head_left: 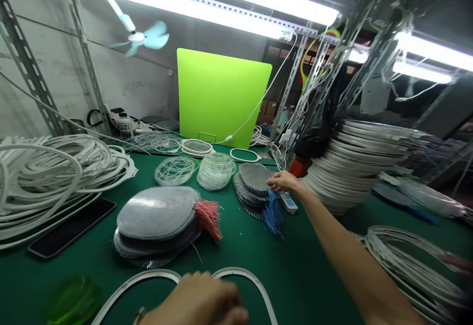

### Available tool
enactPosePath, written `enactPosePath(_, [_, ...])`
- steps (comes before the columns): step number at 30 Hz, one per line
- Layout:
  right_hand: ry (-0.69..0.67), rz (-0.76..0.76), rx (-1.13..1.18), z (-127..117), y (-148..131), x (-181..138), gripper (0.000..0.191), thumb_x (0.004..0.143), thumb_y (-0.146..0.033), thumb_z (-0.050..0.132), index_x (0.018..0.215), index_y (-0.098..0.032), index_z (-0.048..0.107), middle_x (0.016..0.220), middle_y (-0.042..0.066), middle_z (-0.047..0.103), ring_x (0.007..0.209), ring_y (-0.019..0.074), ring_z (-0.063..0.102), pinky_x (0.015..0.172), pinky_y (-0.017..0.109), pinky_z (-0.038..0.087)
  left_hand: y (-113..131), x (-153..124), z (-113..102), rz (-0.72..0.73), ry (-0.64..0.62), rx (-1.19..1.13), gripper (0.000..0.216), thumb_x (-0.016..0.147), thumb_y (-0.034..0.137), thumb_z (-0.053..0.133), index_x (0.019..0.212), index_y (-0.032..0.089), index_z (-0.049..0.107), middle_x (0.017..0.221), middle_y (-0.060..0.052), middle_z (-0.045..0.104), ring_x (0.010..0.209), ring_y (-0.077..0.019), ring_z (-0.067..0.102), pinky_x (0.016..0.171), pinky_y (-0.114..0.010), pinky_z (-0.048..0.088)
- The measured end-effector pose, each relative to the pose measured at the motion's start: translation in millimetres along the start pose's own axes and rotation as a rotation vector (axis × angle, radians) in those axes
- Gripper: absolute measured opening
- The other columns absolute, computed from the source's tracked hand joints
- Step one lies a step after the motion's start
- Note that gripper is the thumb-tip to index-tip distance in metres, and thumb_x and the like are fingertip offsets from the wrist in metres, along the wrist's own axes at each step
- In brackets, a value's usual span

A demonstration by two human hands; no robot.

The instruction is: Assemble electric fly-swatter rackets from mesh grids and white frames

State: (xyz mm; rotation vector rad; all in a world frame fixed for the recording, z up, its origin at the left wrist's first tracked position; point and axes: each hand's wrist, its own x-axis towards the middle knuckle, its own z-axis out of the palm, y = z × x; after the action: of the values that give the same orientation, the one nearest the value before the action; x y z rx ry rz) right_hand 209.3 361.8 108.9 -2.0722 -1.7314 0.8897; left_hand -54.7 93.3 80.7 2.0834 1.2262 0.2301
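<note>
My right hand [284, 181] reaches out to a stack of round grey mesh discs [254, 179], its fingers pinched at the right edge of the top disc. Blue wires [274, 215] hang from that stack just below the fingers. Low in the view, my left hand [201, 299] is blurred and curled over the white frame [254, 281], whose curved arms show on both sides of it. What lies under its fingers is partly hidden. A larger stack of mesh discs [158, 212] with red wires [209, 218] lies beyond my left hand.
White rings [66, 167] are heaped at the left by a black phone [72, 229]. A tall stack of white rings [354, 162] stands at right. Coils of clear strands [216, 171] lie behind the discs, before a green panel [223, 98]. A green round object [74, 298] sits front left.
</note>
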Motion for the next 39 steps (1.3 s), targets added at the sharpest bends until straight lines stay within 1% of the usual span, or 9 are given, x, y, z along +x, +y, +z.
enactPosePath(3, [0.102,-0.012,-0.048,-0.7,21.5,-6.4,0.029,0.092,-0.042,0.056,0.103,-0.015,0.061,0.095,0.004,0.065,0.077,0.0139,0.062,0.068,0.031,0.054,20.8,48.6,-36.9,-0.048,0.038,0.051,0.035,0.091,0.047,0.047,0.085,0.025,0.073,0.079,-0.003,0.073,0.070,-0.0198,0.066,0.059,-0.024,0.041])
enactPosePath(6, [0.205,0.006,-0.118,-2.0,39.3,-13.7,0.031,0.092,-0.044,0.054,0.104,-0.016,0.062,0.102,0.005,0.064,0.086,0.0169,0.062,0.076,0.036,0.053,18.6,109.8,-61.4,-0.149,0.102,0.051,0.033,0.087,0.040,0.054,0.068,0.019,0.070,0.068,-0.005,0.072,0.063,-0.0191,0.066,0.062,-0.025,0.044])
enactPosePath(8, [0.188,0.020,-0.157,0.6,47.2,-16.2,0.028,0.092,-0.043,0.056,0.103,-0.018,0.063,0.104,0.005,0.064,0.090,0.0175,0.062,0.079,0.037,0.053,11.9,150.1,-71.6,-0.195,0.145,0.028,0.035,0.087,0.037,0.055,0.060,0.018,0.067,0.061,-0.005,0.071,0.060,-0.0189,0.066,0.066,-0.026,0.046])
enactPosePath(12, [0.091,0.005,-0.152,7.2,54.5,-10.7,0.025,0.092,-0.038,0.057,0.106,-0.018,0.063,0.109,0.005,0.063,0.091,0.0177,0.062,0.078,0.036,0.054,3.6,215.4,-77.7,-0.234,0.190,-0.068,0.038,0.088,0.036,0.052,0.059,0.016,0.065,0.056,-0.007,0.068,0.053,-0.0175,0.065,0.062,-0.026,0.049])
enactPosePath(16, [0.019,-0.012,-0.107,4.7,54.6,1.6,0.028,0.092,-0.037,0.058,0.111,-0.017,0.061,0.110,0.006,0.063,0.089,0.0177,0.063,0.075,0.035,0.055,4.6,253.2,-67.9,-0.261,0.227,-0.146,0.048,0.091,0.049,0.048,0.062,0.015,0.065,0.056,-0.008,0.067,0.053,-0.0175,0.065,0.059,-0.026,0.050])
enactPosePath(21, [-0.074,-0.005,-0.075,0.1,51.1,6.4,0.025,0.091,-0.036,0.058,0.106,-0.015,0.062,0.102,0.004,0.064,0.081,0.0151,0.063,0.069,0.032,0.055,3.0,271.2,-56.2,-0.250,0.243,-0.182,0.034,0.091,0.044,0.059,0.082,0.012,0.065,0.076,-0.002,0.067,0.068,-0.0141,0.065,0.070,-0.032,0.054])
enactPosePath(26, [-0.122,-0.007,-0.006,-4.6,52.8,1.5,0.024,0.092,-0.036,0.058,0.102,-0.015,0.062,0.094,0.003,0.064,0.074,0.0124,0.062,0.064,0.028,0.054,-4.1,277.3,-67.6,-0.139,0.321,-0.309,0.028,0.096,0.038,0.054,0.100,0.013,0.062,0.092,-0.004,0.065,0.078,-0.0140,0.064,0.071,-0.031,0.055])
enactPosePath(35, [-0.049,-0.019,0.279,-5.7,47.1,-5.5,0.023,0.092,-0.036,0.058,0.099,-0.015,0.062,0.093,0.002,0.064,0.074,0.0125,0.061,0.064,0.028,0.054,4.6,275.7,-73.2,-0.096,0.322,-0.441,0.028,0.096,0.038,0.054,0.105,0.013,0.061,0.095,-0.004,0.065,0.077,-0.0139,0.063,0.070,-0.031,0.055])
enactPosePath(39, [0.021,-0.010,0.488,-11.6,38.6,-9.1,0.025,0.092,-0.037,0.057,0.103,-0.014,0.061,0.094,0.003,0.064,0.073,0.0123,0.061,0.064,0.029,0.054,-2.9,261.8,-60.7,-0.160,0.333,-0.457,0.024,0.090,0.036,0.061,0.088,0.013,0.064,0.089,-0.004,0.067,0.082,-0.0163,0.064,0.076,-0.034,0.052])
